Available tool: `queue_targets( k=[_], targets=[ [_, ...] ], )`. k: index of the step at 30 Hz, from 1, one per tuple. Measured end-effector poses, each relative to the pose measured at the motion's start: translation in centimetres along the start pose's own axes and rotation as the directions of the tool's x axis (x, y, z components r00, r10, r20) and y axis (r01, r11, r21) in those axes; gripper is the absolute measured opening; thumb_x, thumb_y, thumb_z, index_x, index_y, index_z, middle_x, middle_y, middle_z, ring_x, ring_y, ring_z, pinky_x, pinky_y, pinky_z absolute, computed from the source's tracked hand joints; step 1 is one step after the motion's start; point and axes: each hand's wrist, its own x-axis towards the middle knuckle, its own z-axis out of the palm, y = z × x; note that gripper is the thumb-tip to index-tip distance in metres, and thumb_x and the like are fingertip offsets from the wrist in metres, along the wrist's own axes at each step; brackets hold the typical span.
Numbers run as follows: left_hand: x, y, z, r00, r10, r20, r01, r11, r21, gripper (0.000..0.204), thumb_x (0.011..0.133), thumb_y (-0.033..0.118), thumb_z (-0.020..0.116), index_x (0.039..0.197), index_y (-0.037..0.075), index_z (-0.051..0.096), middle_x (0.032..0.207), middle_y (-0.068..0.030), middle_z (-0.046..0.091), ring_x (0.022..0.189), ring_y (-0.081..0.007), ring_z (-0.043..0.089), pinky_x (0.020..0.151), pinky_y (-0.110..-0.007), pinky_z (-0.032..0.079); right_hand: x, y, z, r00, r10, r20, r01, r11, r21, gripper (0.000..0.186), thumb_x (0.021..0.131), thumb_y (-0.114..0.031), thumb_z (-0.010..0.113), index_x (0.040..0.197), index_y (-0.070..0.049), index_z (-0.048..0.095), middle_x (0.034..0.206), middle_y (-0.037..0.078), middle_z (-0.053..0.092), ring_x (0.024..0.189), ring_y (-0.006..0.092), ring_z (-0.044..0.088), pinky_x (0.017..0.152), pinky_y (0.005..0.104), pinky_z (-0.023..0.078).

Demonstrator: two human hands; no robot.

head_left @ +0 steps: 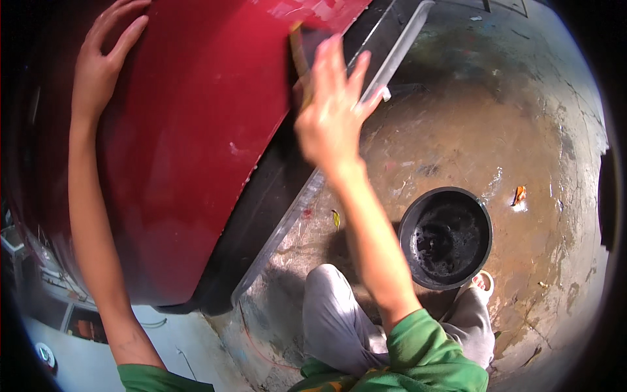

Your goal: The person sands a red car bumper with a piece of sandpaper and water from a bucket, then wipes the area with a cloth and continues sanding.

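- One red panel (189,130).
- One black band (256,209), along the panel's right edge.
- One pale metal strip (400,53), following the band's outer edge.
- Two bare hands: one left hand (98,72), toward the panel's left edge, and one right hand (333,121), at its right edge.
- Two forearms (98,222), one to each hand.
- One yellow-edged block (298,52), at the right hand.
- Two green sleeves (436,346).
- Two grey trouser legs (335,307).
- One foot (480,282) in view.
- One black bucket (446,202), on the floor (450,140).
- Two leaf-like scraps on that floor: one yellow-green scrap (336,220), near the metal strip, and one orange-brown scrap (520,195), nearer the floor's right edge.
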Motion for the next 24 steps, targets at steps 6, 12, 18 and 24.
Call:
queue_targets(
  k=[6, 12, 18, 24],
  targets=[
    [0.1, -0.2, -0.7, 1.000, 0.016, 0.005, -0.016, 0.999, -0.042, 0.034, 0.099, 0.034, 0.065, 0.130, 0.020, 0.071, 0.148, -0.0042, 0.058, 0.142, -0.0250, 0.049, 0.120, -0.045, 0.036, -7.2, -6.0, -2.6, 0.951, -0.034, 0.306, -0.008, 0.991, 0.135, 0.088, 0.072, -0.006, 0.062, 0.157, -0.002, 0.036, 0.172, 0.012, 0.021, 0.156, 0.0474, 0.013, 0.113, 0.0789, 0.002],
    [0.3, 1.6, -1.1, 1.000, 0.001, -0.013, -0.001, 1.000, -0.018, 0.031, 0.100, 0.029, 0.064, 0.129, 0.019, 0.071, 0.147, -0.0034, 0.059, 0.141, -0.0242, 0.051, 0.119, -0.043, 0.038, 4.6, 6.1, -1.5, 0.995, 0.054, 0.086, -0.039, 0.984, -0.172, 0.061, 0.083, -0.018, 0.062, 0.144, -0.016, 0.053, 0.153, 0.018, 0.046, 0.144, 0.0466, 0.038, 0.100, 0.0809, 0.033],
    [-0.3, 9.6, 1.7, 0.986, 0.166, 0.006, -0.162, 0.954, 0.251, 0.043, 0.095, 0.025, 0.064, 0.139, 0.021, 0.064, 0.151, -0.0071, 0.055, 0.140, -0.0334, 0.049, 0.116, -0.048, 0.039, 8.4, 8.7, -6.0, 0.877, 0.472, -0.094, -0.372, 0.789, 0.490, 0.032, 0.099, -0.015, 0.059, 0.127, 0.000, 0.065, 0.106, 0.021, 0.073, 0.099, 0.0360, 0.071, 0.089, 0.0397, 0.053],
    [-5.4, 18.1, 8.3, 0.862, 0.322, 0.391, -0.363, 0.931, 0.032, 0.066, 0.092, 0.046, 0.065, 0.152, 0.024, 0.051, 0.168, -0.0084, 0.030, 0.154, -0.0307, 0.029, 0.126, -0.052, 0.020, 8.7, 6.4, -1.9, 0.976, 0.092, -0.197, 0.002, 0.903, 0.429, 0.060, 0.082, 0.002, 0.050, 0.142, 0.005, 0.054, 0.151, 0.023, 0.051, 0.140, 0.0388, 0.049, 0.118, 0.0417, 0.037]
  ],
)
